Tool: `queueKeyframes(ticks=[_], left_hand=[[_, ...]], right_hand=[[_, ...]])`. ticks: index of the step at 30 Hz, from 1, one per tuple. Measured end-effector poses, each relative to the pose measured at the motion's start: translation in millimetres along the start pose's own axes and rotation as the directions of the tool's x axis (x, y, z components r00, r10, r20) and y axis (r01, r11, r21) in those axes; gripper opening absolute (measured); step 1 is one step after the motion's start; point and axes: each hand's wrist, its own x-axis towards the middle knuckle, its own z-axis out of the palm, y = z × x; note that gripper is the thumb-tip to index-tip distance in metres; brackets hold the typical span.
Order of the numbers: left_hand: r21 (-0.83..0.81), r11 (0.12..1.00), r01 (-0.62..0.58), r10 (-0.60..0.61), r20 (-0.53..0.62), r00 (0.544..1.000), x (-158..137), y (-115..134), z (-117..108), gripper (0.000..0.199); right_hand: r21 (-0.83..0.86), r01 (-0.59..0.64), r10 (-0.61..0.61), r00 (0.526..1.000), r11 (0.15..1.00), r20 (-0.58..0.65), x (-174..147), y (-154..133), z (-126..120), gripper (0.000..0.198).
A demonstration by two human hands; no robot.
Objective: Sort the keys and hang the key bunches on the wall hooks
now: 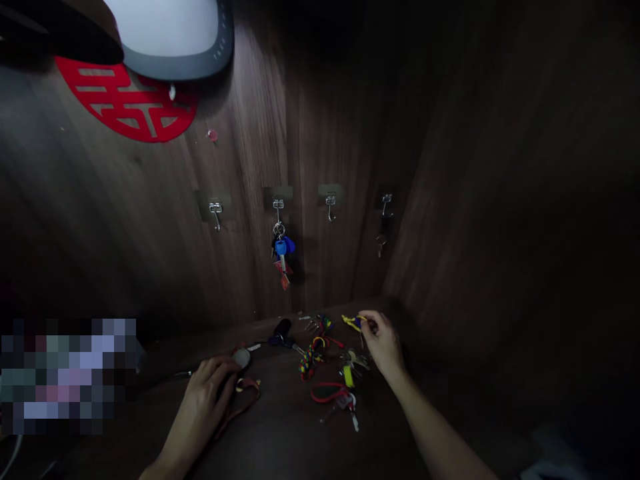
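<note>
My left hand rests low on the dark wooden surface, its curled fingers closed on the edge of a rounded grey key fob. A brown strap loops beside those fingers. To the right, my right hand pinches a key bunch with a yellow cord; a key dangles beneath the fingertips. Between the hands lie a black key fob, a multicoloured braided key cord, keys with a yellow tag and keys on a red loop.
Metal hooks line the wooden wall. The leftmost hook bears nothing; another holds blue-headed keys. A small key hangs at the far right. Above are a red paper cutout and a grey-white device. A pixelated patch covers the lower left.
</note>
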Motion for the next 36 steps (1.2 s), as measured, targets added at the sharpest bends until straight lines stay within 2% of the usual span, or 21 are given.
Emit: queueKeyframes(ticks=[7,10,12,14,16,18,21,24,27,32,36], left_hand=[[-0.001,1.0,-0.026,0.026,0.01,1.0,-1.3,0.2,0.9,0.026],[0.007,1.0,0.013,-0.013,0.034,0.999,2.2,-0.9,-0.6,0.027],[0.044,0.998,0.055,-0.06,0.134,0.989,9.2,0.5,-6.8,0.025],[0.114,0.99,0.078,-0.107,0.272,0.956,20.4,5.1,-15.8,0.022],[0.176,0.983,0.052,-0.118,0.386,0.915,33.9,14.0,-23.4,0.021],[0.181,0.983,0.005,-0.083,0.425,0.901,47.1,27.7,-24.4,0.021],[0.13,0.991,-0.012,-0.041,0.402,0.915,60.3,57.4,-9.4,0.022],[-0.058,0.997,-0.043,0.065,0.458,0.886,62.3,91.6,19.9,0.028],[-0.146,0.989,-0.01,0.082,0.493,0.866,56.7,117.0,50.8,0.027],[0.008,0.999,0.048,-0.046,0.476,0.878,47.6,127.2,82.7,0.011],[0.015,1.0,0.024,-0.028,0.424,0.905,43.0,123.7,87.9,0.013]], right_hand=[[-0.072,0.123,-0.111,0.982,0.99,0.153,-4.9,-9.6,3.1,0.022],[-0.12,0.15,-0.122,0.97,0.981,0.21,-8.2,-11.6,3.5,0.024],[-0.143,0.167,-0.127,0.959,0.975,0.255,-9.9,-11.8,4.3,0.023],[-0.154,0.184,-0.132,0.946,0.971,0.298,-10.9,-11.7,5.7,0.022],[-0.152,0.196,-0.137,0.934,0.969,0.33,-11.1,-11.9,7.3,0.021],[-0.139,0.206,-0.145,0.924,0.969,0.355,-11.1,-12.6,8.7,0.022],[-0.1,0.221,-0.167,0.907,0.97,0.386,-10.9,-13.6,9.1,0.022],[-0.067,0.235,-0.187,0.892,0.97,0.411,-10.5,-13.3,7.9,0.021],[-0.05,0.242,-0.199,0.884,0.969,0.423,-9.9,-12.0,6.9,0.021],[-0.049,0.24,-0.198,0.884,0.97,0.423,-9.8,-11.1,7.4,0.02],[-0.052,0.24,-0.197,0.887,0.969,0.418,-9.9,-14.9,6.8,0.022]])
